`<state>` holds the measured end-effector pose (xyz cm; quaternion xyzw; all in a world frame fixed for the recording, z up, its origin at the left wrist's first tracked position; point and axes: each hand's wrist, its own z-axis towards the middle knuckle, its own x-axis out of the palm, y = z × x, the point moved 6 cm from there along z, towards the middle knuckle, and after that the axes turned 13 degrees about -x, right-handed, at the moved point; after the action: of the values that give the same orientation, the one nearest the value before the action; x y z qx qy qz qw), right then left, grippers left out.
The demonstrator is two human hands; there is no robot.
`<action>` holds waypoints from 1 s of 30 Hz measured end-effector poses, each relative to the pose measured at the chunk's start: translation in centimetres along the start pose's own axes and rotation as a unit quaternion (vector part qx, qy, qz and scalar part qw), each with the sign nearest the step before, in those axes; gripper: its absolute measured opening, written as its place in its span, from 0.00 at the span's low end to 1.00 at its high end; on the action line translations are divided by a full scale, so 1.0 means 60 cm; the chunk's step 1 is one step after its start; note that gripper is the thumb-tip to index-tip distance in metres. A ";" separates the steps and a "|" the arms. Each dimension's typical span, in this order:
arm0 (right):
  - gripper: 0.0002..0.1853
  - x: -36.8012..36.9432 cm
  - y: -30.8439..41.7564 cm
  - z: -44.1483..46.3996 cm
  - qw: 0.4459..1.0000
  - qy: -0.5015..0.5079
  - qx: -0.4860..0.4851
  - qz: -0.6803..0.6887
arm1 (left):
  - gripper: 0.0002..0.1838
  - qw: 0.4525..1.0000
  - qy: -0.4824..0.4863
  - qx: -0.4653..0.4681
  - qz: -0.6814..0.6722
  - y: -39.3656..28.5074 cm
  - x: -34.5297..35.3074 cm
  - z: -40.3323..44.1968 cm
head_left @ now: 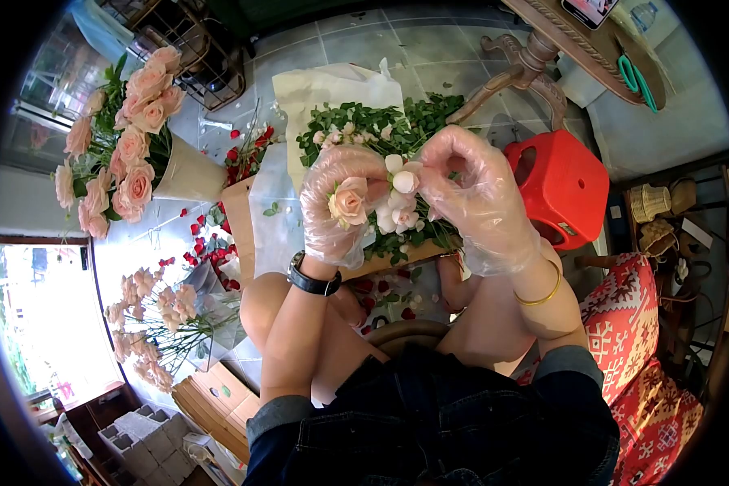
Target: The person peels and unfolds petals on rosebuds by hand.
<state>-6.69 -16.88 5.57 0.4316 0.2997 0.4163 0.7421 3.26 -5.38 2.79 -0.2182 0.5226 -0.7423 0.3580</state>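
Note:
Both of my hands wear clear plastic gloves. My left hand point(340, 212) is closed round a spray of roses, with an open peach rose point(348, 202) lying against its fingers. A pale rosebud point(406, 180) stands between the hands, and cream-pink roses point(397, 217) hang just below it. Thumb and forefinger of my right hand point(484, 198) pinch at the bud's right edge; its other fingers curl. The fingertips partly hide what is pinched. Beneath the hands, green leaves and small pale roses point(348, 134) lie on cream wrapping paper point(296, 95).
A tall vase point(190, 172) of pink roses stands left, with more peach roses point(142, 312) below. Red petals point(198, 243) litter the tiled floor. A red stool point(571, 190) is at right. Green-handled scissors point(638, 81) lie on a wooden table point(563, 36). Cardboard point(215, 401) sits lower left.

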 end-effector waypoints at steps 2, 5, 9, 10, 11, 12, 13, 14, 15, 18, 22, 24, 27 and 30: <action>0.08 0.002 -0.009 -0.004 0.998 -0.003 0.047 0.044 | 0.09 1.000 0.003 0.011 0.017 -0.004 0.000 0.002; 0.07 0.000 -0.008 -0.005 0.998 -0.002 0.055 0.041 | 0.10 0.999 0.009 0.031 0.026 -0.010 0.002 0.002; 0.06 -0.002 -0.006 -0.004 0.987 0.005 0.124 0.100 | 0.13 0.998 0.014 0.047 0.049 -0.023 0.004 0.001; 0.06 0.001 -0.009 -0.006 0.979 0.035 0.153 0.131 | 0.13 0.998 0.014 0.048 0.049 -0.023 0.004 0.000; 0.06 0.006 -0.013 -0.008 0.968 0.065 0.182 0.162 | 0.13 0.999 0.011 0.036 0.039 -0.019 0.003 0.000; 0.06 0.006 -0.014 -0.008 0.968 0.065 0.182 0.161 | 0.13 0.999 0.009 0.025 0.029 -0.016 0.002 0.000; 0.06 0.007 -0.016 -0.008 0.967 0.068 0.186 0.159 | 0.13 0.999 0.009 0.025 0.028 -0.013 0.002 -0.001; 0.06 0.007 -0.018 -0.008 0.966 0.071 0.191 0.157 | 0.13 0.999 0.011 0.024 0.025 -0.009 0.001 -0.001; 0.06 0.008 -0.016 -0.008 0.966 0.071 0.191 0.157 | 0.13 0.999 0.012 0.023 0.021 -0.006 0.001 -0.001; 0.06 0.008 -0.014 -0.008 0.966 0.075 0.200 0.147 | 0.14 0.998 0.023 0.051 0.023 -0.014 0.002 0.002; 0.07 0.007 -0.019 -0.007 0.964 0.083 0.180 0.177 | 0.13 0.999 0.020 0.021 0.017 -0.004 0.000 0.000; 0.07 0.008 -0.021 -0.007 0.962 0.087 0.174 0.190 | 0.10 0.998 0.054 -0.031 -0.028 0.008 0.002 0.002; 0.08 0.008 -0.020 -0.007 0.953 0.078 0.185 0.227 | 0.08 0.997 0.056 -0.043 -0.039 0.024 0.000 0.001; 0.09 -0.003 -0.015 0.001 0.957 0.085 0.187 0.206 | 0.09 0.976 0.048 -0.153 -0.148 0.037 -0.007 0.001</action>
<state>-6.44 -17.32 4.80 0.5778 0.3390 0.5320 0.5179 4.24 -5.53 0.77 -0.3089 0.6087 -0.7080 0.1812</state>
